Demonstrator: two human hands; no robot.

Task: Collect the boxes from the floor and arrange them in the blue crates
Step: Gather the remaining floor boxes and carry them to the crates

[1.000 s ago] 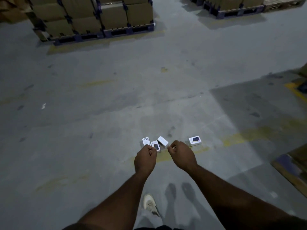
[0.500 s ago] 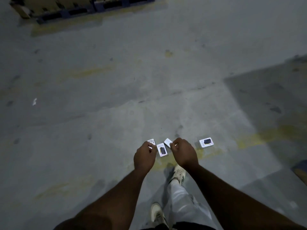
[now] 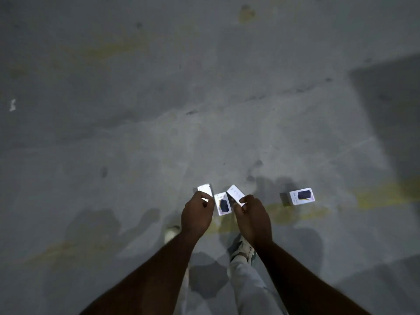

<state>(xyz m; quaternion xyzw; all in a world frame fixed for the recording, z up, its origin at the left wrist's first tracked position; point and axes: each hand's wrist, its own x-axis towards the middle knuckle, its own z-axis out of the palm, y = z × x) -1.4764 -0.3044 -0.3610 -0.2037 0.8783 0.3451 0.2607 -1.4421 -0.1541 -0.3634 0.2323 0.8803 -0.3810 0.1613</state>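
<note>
Four small white rectangular cardboard boxes are counted: one glossy white box at the left, one white box printed with a dark blue shape beside it, one plain-faced white box next along, and one white box with a dark blue print set well apart at the right. Two bare hands and two pale shoes are seen.

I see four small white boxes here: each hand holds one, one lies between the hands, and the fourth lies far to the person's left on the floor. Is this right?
Not quite. The head view shows the fourth box lying to the person's right, beyond the right hand, not to the left. The rest holds: the left hand and right hand each hold one, and one lies between them.
</note>
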